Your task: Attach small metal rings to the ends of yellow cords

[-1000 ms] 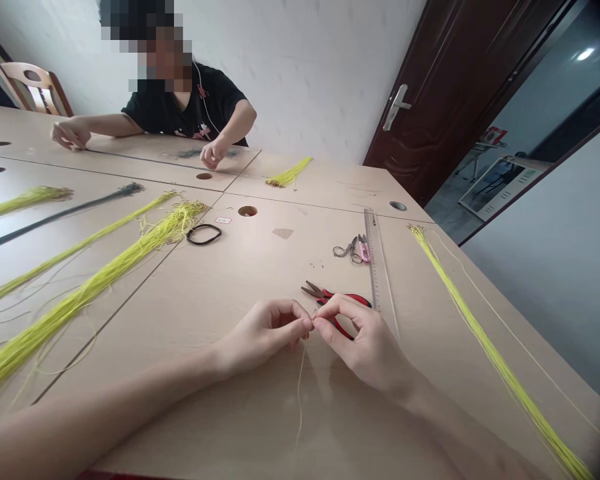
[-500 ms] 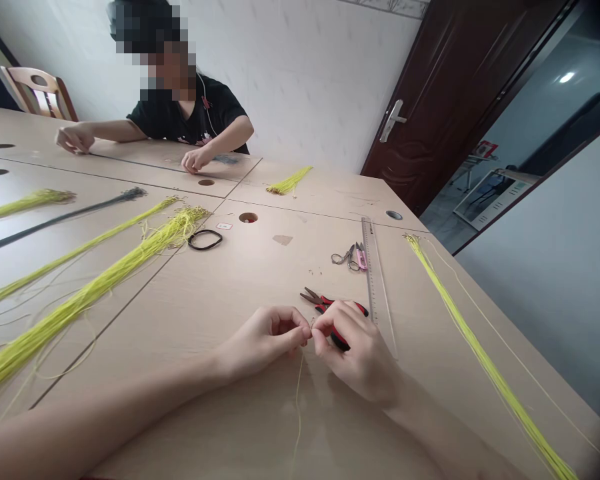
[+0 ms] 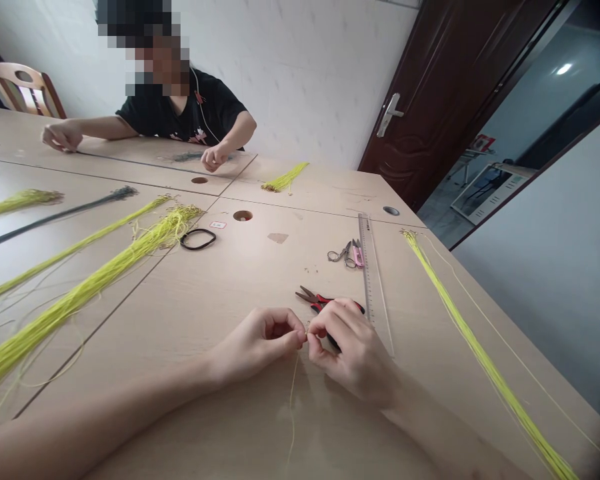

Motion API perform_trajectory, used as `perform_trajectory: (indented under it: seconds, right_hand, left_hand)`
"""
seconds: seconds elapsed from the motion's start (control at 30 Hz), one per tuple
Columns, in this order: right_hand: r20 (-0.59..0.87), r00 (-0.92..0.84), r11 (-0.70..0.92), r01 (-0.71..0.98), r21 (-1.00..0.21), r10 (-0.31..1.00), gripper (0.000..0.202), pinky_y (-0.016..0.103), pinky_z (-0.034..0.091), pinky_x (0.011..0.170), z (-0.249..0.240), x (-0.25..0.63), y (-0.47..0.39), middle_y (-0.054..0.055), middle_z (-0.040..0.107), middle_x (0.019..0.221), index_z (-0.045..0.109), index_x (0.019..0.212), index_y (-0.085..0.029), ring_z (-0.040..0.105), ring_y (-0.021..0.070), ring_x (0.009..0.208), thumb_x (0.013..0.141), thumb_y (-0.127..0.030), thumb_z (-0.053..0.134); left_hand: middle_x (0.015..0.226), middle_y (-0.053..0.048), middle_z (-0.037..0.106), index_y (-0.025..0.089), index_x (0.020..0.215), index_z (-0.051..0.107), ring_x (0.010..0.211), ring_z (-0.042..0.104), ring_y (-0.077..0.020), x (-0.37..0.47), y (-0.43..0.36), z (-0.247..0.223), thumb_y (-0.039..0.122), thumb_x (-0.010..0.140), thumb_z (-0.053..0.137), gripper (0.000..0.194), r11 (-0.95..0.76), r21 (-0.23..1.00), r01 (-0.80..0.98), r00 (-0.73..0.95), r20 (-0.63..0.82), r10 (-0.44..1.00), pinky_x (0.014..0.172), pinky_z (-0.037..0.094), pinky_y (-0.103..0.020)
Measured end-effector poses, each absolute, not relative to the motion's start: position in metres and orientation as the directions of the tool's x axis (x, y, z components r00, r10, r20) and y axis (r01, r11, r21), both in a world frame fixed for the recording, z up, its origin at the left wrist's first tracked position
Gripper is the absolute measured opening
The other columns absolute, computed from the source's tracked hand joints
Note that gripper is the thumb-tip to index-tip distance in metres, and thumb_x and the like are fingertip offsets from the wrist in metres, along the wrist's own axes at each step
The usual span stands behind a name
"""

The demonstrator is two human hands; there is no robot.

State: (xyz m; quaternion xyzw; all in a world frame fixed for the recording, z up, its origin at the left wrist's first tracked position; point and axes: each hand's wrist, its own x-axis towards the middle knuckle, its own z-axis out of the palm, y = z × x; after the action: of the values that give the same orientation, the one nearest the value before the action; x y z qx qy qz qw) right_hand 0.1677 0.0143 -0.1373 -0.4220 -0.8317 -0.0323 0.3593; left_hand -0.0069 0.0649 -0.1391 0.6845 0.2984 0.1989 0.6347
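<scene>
Head view: left hand (image 3: pixel 260 343) and right hand (image 3: pixel 353 350) pinch one yellow cord (image 3: pixel 293 393) between meeting fingertips — its tail hangs below; a loosened pinch could drop it.

Only 1 view is showing here, from a camera riding on the person's head, looking forward and down across the desk (image 3: pixel 240 280). It is sitting close over the person's own forearms, which are entering from the bottom edge and meeting at the left hand (image 3: pixel 260 340) and right hand (image 3: pixel 353 350) in the lower middle of the picture. Beyond them the view is reaching across the desk to another person (image 3: pixel 180 107) sitting at the far side, upper left, with the white wall (image 3: pixel 305 67) behind. The dark door (image 3: pixel 430 100) is leaning at the upper right, since the wide lens is bending and tilting the edges.
</scene>
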Motion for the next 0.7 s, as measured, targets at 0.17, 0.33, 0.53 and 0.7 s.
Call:
perform_trajectory:
  seconds: [0.17,0.33,0.53,0.7]
  right_hand:
    - [0.622,-0.349,0.594,0.768,-0.239,0.701,0.013,0.028,0.041,0.066,-0.137,0.171,0.016,-0.001,0.051,0.064,0.047,0.069,-0.018,0.046,0.0118,0.063,0.081,-0.012,0.046]
    - [0.514,-0.159,0.309,0.925,-0.22,0.843,0.017,0.032,0.047,0.07,-0.129,0.202,0.028,0.007,0.06,0.081,0.056,0.081,-0.015,0.057,0.018,0.078,0.086,-0.019,0.04]
    - [0.316,-0.046,0.072,0.995,-0.071,0.948,0.026,0.039,0.052,0.072,-0.137,0.237,0.001,0.015,0.069,0.091,0.066,0.088,-0.01,0.065,0.0271,0.085,0.085,-0.02,0.042]
    - [0.299,-0.066,0.062,0.998,0.024,0.952,0.033,0.036,0.053,0.082,-0.149,0.228,-0.067,0.013,0.069,0.1,0.065,0.101,-0.008,0.064,0.024,0.094,0.089,-0.018,0.036]
  left_hand:
    - [0.06,0.003,0.049,0.013,0.077,0.058,0.058,0.041,-0.0096,-0.008,0.064,-0.138,0.034,0.085,0.053,0.023,0.009,0.986,0.167,0.723,-0.129,0.678,0.056,0.03,-0.022]
    - [0.059,0.005,0.047,0.014,0.078,0.052,0.057,0.038,-0.0088,-0.008,0.063,-0.136,0.035,0.088,0.049,0.023,0.048,0.984,0.173,0.706,-0.158,0.69,0.055,0.028,-0.021]
    - [0.06,0.005,0.046,0.015,0.075,0.049,0.057,0.037,-0.0096,-0.007,0.062,-0.132,0.038,0.087,0.047,0.025,0.043,0.985,0.169,0.716,-0.152,0.681,0.056,0.028,-0.021]
    - [0.06,0.005,0.047,0.015,0.075,0.05,0.059,0.039,-0.0106,-0.006,0.061,-0.133,0.04,0.086,0.048,0.027,0.045,0.985,0.164,0.715,-0.15,0.683,0.059,0.029,-0.022]
